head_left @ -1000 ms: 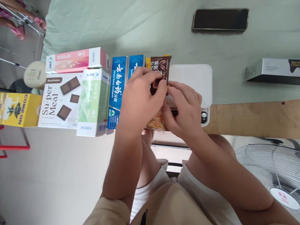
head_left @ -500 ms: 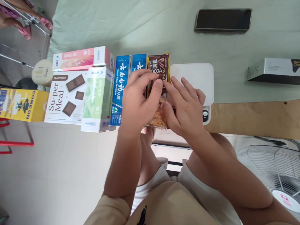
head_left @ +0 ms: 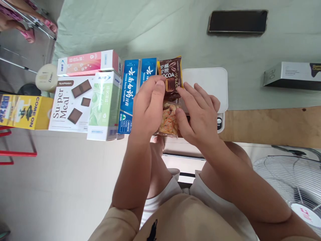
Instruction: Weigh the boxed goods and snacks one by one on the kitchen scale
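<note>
A brown cocoa packet (head_left: pixel 173 71) lies at the table's near edge, and a clear packet of orange snacks (head_left: pixel 169 122) lies just below it. My left hand (head_left: pixel 147 107) has its fingers curled together, with the fingertips on the cocoa packet's left edge. My right hand (head_left: pixel 199 113) rests on the right side of both packets. Its fingers are stretched out flat over a white kitchen scale (head_left: pixel 208 80), and its thumb touches the snack packet's right edge. Both packets sit between the blue toothpaste boxes (head_left: pixel 130 90) and the scale.
To the left stands a row of boxes: a green box (head_left: pixel 103 105), a Su-per Meal box (head_left: pixel 69 105), a pink box (head_left: pixel 87 62), a yellow box (head_left: pixel 21 112) and a round jar (head_left: pixel 46 77). A phone (head_left: pixel 237 21) and a grey box (head_left: pixel 288 74) lie further off. A fan (head_left: pixel 293 180) stands on the floor at the right.
My left hand let go of its pinch on the cocoa packet and slid left, which uncovered the snack packet. My right hand's fingers spread out flat.
</note>
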`<state>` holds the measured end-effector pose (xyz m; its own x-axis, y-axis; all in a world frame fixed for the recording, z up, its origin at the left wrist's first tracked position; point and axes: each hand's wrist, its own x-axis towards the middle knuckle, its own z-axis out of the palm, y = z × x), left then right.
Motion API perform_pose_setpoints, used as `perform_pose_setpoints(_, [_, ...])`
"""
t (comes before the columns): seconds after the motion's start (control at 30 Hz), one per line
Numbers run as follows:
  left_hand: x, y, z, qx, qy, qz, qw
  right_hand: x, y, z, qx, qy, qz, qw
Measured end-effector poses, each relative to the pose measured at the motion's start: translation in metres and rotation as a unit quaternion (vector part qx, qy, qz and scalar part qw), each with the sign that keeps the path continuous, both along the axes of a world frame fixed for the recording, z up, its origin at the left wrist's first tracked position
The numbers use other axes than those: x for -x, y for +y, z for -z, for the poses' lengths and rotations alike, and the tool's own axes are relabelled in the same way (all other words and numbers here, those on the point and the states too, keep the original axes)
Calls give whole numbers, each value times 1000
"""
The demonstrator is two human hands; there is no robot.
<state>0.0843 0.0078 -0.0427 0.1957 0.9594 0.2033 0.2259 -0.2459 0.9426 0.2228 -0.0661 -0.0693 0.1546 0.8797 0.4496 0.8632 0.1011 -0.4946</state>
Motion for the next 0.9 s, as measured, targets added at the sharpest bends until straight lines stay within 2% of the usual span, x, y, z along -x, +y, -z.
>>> perform_pose_setpoints(0.17, [1, 2, 1, 10, 7, -6, 1000, -1, -1, 0, -9, 7, -2, 1000])
perform_pose_setpoints(0.37, [1, -1, 2, 17, 8, -19, 1000, -1, -2, -3, 21, 35, -19, 999])
perform_pose_setpoints(0.57, [1, -3, -2, 21, 8, -28, 999, -2, -2, -1, 7, 16, -20, 1000])
perform_pose_setpoints(0.77, [-1, -8, -9, 20, 9, -29, 999, -5, -4, -12, 89, 11, -17, 996])
perform_pose_setpoints(0.9, [-1, -7, -7, 14, -19, -19, 1000, -6, -4, -15, 110, 25, -27, 993])
